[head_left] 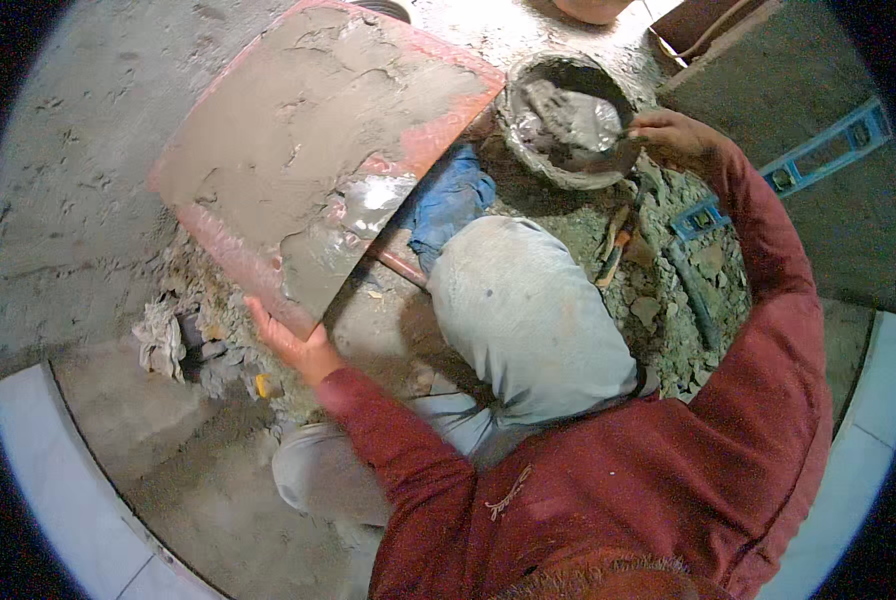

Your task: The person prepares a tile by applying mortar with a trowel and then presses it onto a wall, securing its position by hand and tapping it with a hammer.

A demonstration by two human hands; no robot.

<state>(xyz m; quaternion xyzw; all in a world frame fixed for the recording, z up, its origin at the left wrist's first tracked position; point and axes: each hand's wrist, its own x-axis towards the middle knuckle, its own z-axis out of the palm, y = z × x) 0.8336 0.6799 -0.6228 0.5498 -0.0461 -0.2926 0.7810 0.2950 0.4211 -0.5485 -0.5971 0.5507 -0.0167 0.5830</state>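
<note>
My left hand (296,342) holds the lower edge of a large square tile (278,180), tilted, its pink face mostly covered with grey mortar that is thinner along the edges. My right hand (668,135) is closed on the handle of a trowel (598,125) at the right rim of a round, mortar-caked bucket (516,142); the trowel's blade sits in the grey mix inside. A crumpled blue cloth (448,200) lies under the tile's right edge, by my bent knee.
A blue spirit level (820,148) leans at the right, near an orange-handled tool (623,232) lying on rubble. A crumpled grey rag (158,335) lies at the left. Concrete walls (68,190) rise around me; white floor tiles (38,450) edge both lower sides.
</note>
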